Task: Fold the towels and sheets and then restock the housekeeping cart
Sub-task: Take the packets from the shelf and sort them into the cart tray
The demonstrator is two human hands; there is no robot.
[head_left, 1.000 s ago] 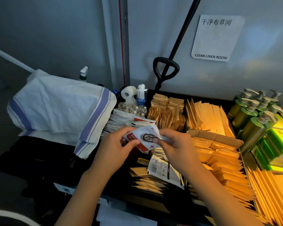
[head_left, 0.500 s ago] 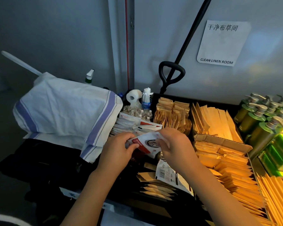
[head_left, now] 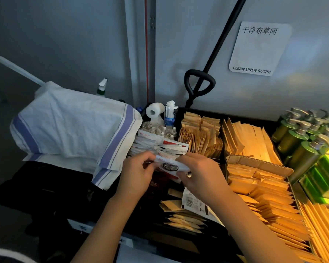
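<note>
A small white and red packet with a dark round emblem is pinched between my two hands over the black cart tray. My left hand holds its left end and my right hand holds its right end. Just behind them stands a row of similar white and red packets. A white cloth bag with blue stripes hangs at the cart's left side.
Brown paper sachets and flat brown packets fill the tray's compartments. Green pump bottles stand at the right. A toilet roll, small bottles and a black handle are at the back; a barcoded packet lies below my hands.
Both hands have carried the packet a little farther from me, closer to the row of white and red packets. The grip on it looks the same.
</note>
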